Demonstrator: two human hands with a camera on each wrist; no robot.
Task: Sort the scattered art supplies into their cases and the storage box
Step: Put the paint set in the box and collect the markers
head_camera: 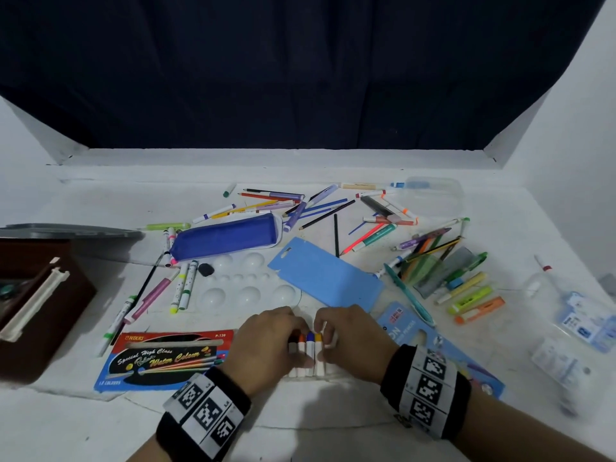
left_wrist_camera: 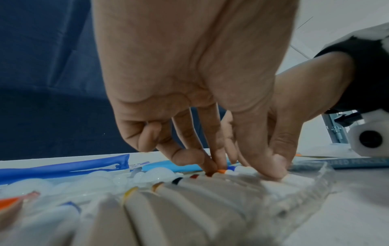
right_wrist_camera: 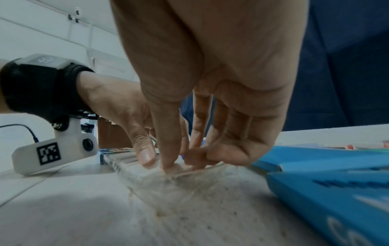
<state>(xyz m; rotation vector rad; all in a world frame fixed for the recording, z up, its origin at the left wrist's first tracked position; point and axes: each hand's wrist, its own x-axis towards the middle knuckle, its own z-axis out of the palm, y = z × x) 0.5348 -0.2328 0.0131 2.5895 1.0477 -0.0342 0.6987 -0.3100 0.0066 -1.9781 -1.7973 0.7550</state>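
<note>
**Both hands on the paint tubes**

The small white paint tubes with coloured caps [head_camera: 310, 353] lie in a clear ribbed plastic tray [left_wrist_camera: 311, 184] at the near table edge. The left hand [head_camera: 266, 345] and right hand [head_camera: 353, 338] press curled fingertips on them. The red watercolour card [head_camera: 166, 358] lies just left.

A big dark blue curtain [head_camera: 300, 68] hangs behind the white desk [head_camera: 333, 425]. White walls [head_camera: 580, 135] stand on both sides of the desk. Each wrist wears a black band [head_camera: 203, 418] with black-and-white square marks on it.
</note>
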